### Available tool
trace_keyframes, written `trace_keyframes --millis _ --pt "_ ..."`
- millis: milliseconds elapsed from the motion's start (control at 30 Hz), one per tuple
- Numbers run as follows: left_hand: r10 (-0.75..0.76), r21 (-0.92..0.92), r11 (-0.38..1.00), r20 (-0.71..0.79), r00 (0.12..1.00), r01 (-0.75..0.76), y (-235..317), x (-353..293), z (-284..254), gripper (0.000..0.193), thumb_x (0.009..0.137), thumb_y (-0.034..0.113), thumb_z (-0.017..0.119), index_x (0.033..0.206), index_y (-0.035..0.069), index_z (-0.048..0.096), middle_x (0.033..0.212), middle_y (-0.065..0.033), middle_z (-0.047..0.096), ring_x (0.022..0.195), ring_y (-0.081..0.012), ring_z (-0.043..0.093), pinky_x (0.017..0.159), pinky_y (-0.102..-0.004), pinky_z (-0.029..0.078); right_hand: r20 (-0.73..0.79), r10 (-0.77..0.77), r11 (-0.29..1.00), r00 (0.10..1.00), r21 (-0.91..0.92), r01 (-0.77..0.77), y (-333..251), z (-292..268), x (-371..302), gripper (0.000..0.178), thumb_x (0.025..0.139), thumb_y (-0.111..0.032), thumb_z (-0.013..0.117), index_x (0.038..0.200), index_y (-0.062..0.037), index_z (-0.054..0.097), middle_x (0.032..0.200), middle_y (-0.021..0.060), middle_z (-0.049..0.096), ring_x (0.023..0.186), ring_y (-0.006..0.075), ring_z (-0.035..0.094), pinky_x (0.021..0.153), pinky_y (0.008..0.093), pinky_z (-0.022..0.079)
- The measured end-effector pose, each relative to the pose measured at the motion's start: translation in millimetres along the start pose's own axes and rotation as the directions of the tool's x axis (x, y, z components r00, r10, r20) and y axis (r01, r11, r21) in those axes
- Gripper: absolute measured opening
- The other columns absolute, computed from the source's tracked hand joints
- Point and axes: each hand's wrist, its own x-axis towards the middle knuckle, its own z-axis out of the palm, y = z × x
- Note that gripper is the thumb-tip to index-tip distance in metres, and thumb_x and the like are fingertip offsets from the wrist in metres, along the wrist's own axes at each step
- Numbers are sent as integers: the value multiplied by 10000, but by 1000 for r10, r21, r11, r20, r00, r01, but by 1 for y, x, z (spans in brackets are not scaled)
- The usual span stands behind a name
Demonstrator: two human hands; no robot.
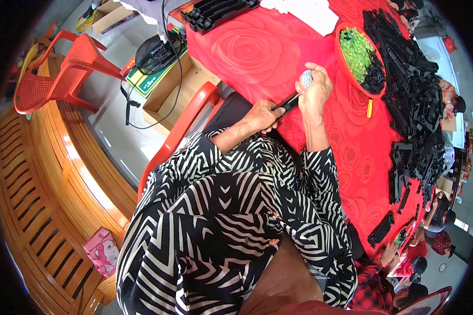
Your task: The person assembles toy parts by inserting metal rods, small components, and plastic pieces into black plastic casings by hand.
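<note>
Over the near edge of the red worktop (257, 52), the slim black strip (286, 102) runs slantwise between both grips, left hand (261, 116) closed round its lower end, right hand (314, 89) curled shut on its upper end beside a small silvery piece (306, 79).

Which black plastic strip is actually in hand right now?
The black strip spanning the left hand and right hand; the others lie piled along the table's far side.

Light is gleaming on the grey floor (115, 142). A wooden bench (47, 205) is sitting beside it, a red plastic chair (63, 68) standing beyond the bench.
</note>
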Motion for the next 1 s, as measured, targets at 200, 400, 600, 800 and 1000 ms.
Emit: trace_keyframes --millis 200,400,600,800,1000 --pt "4 2 1000 -12 1000 -4 -3 2 1 321 883 266 494 667 30 521 494 -2 475 370 -88 423 341 -248 337 2 -17 999 1000 52 17 0 -4 1 173 786 -28 350 814 18 514 513 23 369 332 98 298 292 243 261" --pt "7 -3 1000 -9 1000 -8 -3 1 1 320 883 267 494 669 31 521 496 0 476 375 -89 429 347 -248 337 -2 16 1000 1000 22 -16 -4 -2 1 169 787 -30 355 811 14 516 508 25 368 329 100 299 291 244 261" --pt "7 30 1000 -13 1000 -7 2 -1 1 342 883 270 495 637 33 516 477 -5 465 374 -96 431 355 -258 336 -24 -9 999 1000 -50 8 2 1 -1 170 789 -30 357 815 14 519 505 25 371 327 99 304 290 244 273" --pt "-8 21 1000 -33 999 9 5 -3 1 354 879 271 503 624 26 517 475 -12 472 376 -98 438 361 -265 341 -3 -16 998 1000 57 16 1 -5 1 176 788 -21 350 819 15 520 506 28 372 327 99 302 288 248 269" --pt "8 31 999 -25 1000 -7 3 -3 0 348 879 273 505 639 22 525 477 -14 474 378 -100 442 363 -265 347 -11 4 1000 1000 18 -4 -1 -4 0 172 795 -23 350 811 18 516 505 28 365 325 101 299 290 249 269"
